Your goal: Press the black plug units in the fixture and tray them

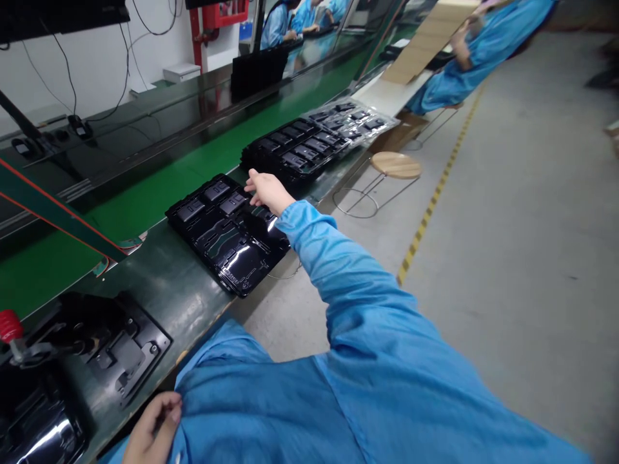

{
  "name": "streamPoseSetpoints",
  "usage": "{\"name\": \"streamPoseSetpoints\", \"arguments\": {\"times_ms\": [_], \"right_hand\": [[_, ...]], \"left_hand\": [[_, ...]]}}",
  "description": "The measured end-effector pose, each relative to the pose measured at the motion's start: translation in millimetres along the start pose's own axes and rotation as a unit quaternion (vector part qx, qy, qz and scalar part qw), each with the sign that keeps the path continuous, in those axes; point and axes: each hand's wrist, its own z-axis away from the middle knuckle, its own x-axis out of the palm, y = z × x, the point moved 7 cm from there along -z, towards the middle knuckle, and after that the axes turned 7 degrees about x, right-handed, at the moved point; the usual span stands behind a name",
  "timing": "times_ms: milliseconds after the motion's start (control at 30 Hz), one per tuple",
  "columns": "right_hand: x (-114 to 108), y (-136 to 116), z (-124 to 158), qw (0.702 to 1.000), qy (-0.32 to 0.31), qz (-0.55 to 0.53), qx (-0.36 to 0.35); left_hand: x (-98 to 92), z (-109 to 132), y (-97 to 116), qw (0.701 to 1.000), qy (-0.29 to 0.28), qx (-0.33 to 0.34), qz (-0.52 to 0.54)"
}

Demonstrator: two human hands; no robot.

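My right hand (269, 192) reaches over the far right part of a glossy black plastic tray (232, 238), its fingers apart and nothing visible between them. Several flat dark grey parts (233, 203) sit in the tray's far pockets, while its near pockets show bare plastic. My left hand (153, 428) is low beside my blue jacket, with fingers loosely curled in and no object showing in them. Closest to that hand, on the bench, is a metal fixture (128, 354) holding a grey plate-like part. A clamp with a red knob (10, 326) stands beside it.
Beyond the tray lies a stack of filled black trays (294, 149), then a clear plastic-covered tray (355, 119). A green conveyor belt (193, 167) runs behind the bench. A wooden stool (395, 165) stands to the right. A co-worker in a blue sleeve (503, 45) handles cardboard (425, 42).
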Motion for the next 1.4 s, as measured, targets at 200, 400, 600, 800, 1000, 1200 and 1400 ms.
{"name": "streamPoseSetpoints", "arguments": {"times_ms": [200,400,600,800,1000,1200,1400], "right_hand": [[35.3,-2.8,124.7,0.951,-0.194,-0.242,-0.024],[108.9,62.7,249.2,0.889,-0.456,0.004,-0.046],[195.9,135.9,278.5,0.862,-0.489,0.122,-0.052],[226.2,164.8,253.7,0.921,-0.388,0.022,0.042],[239.9,175.0,245.5,0.922,-0.369,-0.02,0.119],[237.9,180.8,242.8,0.925,-0.364,-0.013,0.113],[236.4,174.7,245.7,0.924,-0.369,0.01,0.097]], "left_hand": [[14.1,0.1,73.5,0.993,-0.021,0.111,0.014],[-11.9,24.9,96.5,0.99,0.011,0.14,0.025],[-84.8,65.3,14.5,0.971,0.234,0.036,0.025],[-193.2,156.3,-82.3,0.823,0.526,-0.166,-0.136],[-240.9,179.1,-152.1,0.787,0.487,-0.323,-0.196],[-244.6,163.5,-167.0,0.804,0.457,-0.327,-0.194],[-255.8,162.1,-184.8,0.818,0.456,-0.316,-0.152]]}}
